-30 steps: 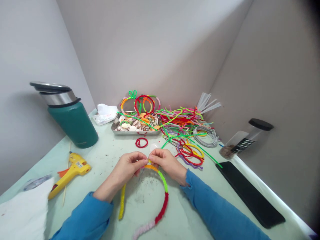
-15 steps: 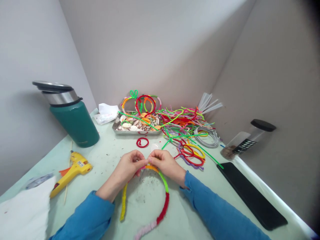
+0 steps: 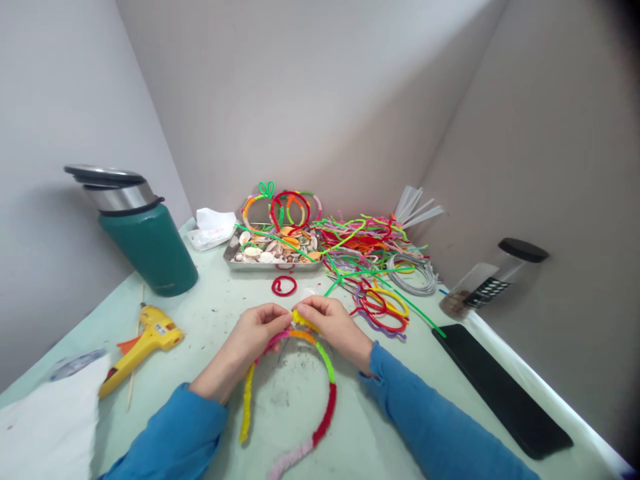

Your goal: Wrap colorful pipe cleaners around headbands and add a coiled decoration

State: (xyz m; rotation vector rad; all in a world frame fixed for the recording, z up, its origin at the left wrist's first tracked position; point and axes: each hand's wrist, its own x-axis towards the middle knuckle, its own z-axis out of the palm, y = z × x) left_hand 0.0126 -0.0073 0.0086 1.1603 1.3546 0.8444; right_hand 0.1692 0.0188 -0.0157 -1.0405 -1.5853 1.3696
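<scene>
A curved headband (image 3: 331,407), wrapped in yellow, pink, orange, green, red and pale pink fuzzy pipe cleaner, arches up from the table's front. My left hand (image 3: 263,333) is closed on its upper left, at the pink stretch. Pinched in my right hand (image 3: 333,323) is a small yellow fuzzy piece (image 3: 303,321), just above the orange stretch; its exact shape is partly covered by my fingers. Both sets of fingertips nearly meet there. Beyond them lies a red pipe cleaner ring (image 3: 284,286).
A metal tray of shells (image 3: 273,265) stands at the back, near a heap of pipe cleaners (image 3: 370,240). On the left are a yellow glue gun (image 3: 150,340) and a green bottle (image 3: 150,250). At right lie a black slab (image 3: 500,390) and a clear jar (image 3: 493,277).
The yellow piece under my fingers shows more now, as my fingertips have moved slightly apart. The headband stays in nearly the same place.
</scene>
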